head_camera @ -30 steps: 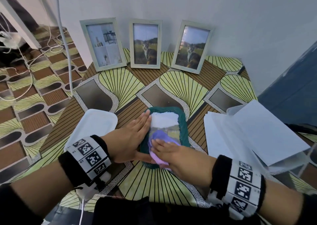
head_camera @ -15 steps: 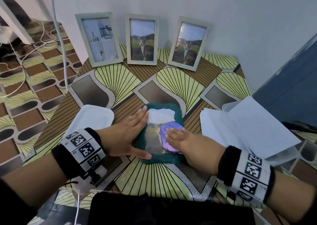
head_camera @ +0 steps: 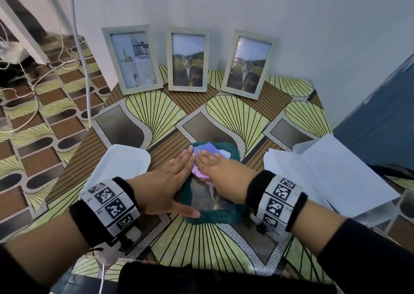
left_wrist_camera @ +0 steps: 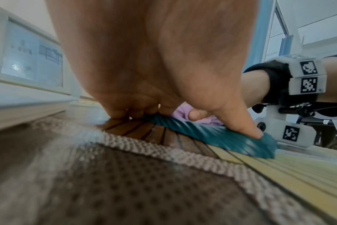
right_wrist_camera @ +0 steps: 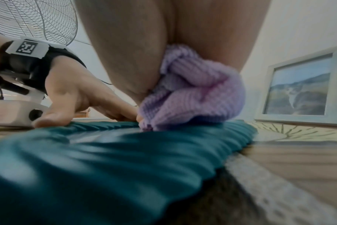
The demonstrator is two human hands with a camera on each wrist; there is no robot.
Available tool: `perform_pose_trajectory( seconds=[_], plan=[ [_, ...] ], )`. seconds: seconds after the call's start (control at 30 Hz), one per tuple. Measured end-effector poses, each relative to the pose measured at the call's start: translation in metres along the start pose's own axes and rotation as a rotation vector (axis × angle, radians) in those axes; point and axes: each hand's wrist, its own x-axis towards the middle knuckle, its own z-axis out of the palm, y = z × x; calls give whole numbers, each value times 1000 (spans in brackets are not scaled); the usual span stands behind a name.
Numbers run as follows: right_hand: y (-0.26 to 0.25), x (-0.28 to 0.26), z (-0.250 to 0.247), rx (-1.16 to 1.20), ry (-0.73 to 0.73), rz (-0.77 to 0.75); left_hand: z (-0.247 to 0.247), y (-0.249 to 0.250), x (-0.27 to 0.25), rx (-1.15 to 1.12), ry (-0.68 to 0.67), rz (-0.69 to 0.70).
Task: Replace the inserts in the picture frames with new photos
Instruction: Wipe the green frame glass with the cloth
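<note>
A teal picture frame (head_camera: 212, 218) lies flat on the patterned table, glass up, with a photo inside it. My left hand (head_camera: 165, 181) lies flat along its left edge, fingers straight and thumb on the lower rim (left_wrist_camera: 212, 134). My right hand (head_camera: 221, 170) presses a bunched purple cloth (head_camera: 207, 149) onto the top end of the glass, fingers laid over it. The thumb is tucked into the cloth (right_wrist_camera: 192, 97). Against the far wall stand three pale frames: one with an interior photo (head_camera: 134, 58) and two with cat photos (head_camera: 188, 59) (head_camera: 247, 64).
A white plastic lid (head_camera: 125, 161) lies left of the teal frame. White sheets (head_camera: 324, 177) are piled over a clear container (head_camera: 302, 147) on the right. A white cable (head_camera: 83, 58) hangs at the table's left edge, with loose cords on the floor beyond.
My right hand has slid the purple cloth from the lower part of the glass up to its top end. The left hand has stayed along the frame's left edge.
</note>
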Motion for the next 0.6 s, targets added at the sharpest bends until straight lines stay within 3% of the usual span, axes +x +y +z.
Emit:
perform_pose_trajectory(
  seconds=[0.3,0.6],
  plan=[
    [-17,-15,15,-26,49,-46,2,1,1,48,8,-13],
    [-7,-69,38,169,44,-245,2,-1,2,32,-19,-17]
  ],
)
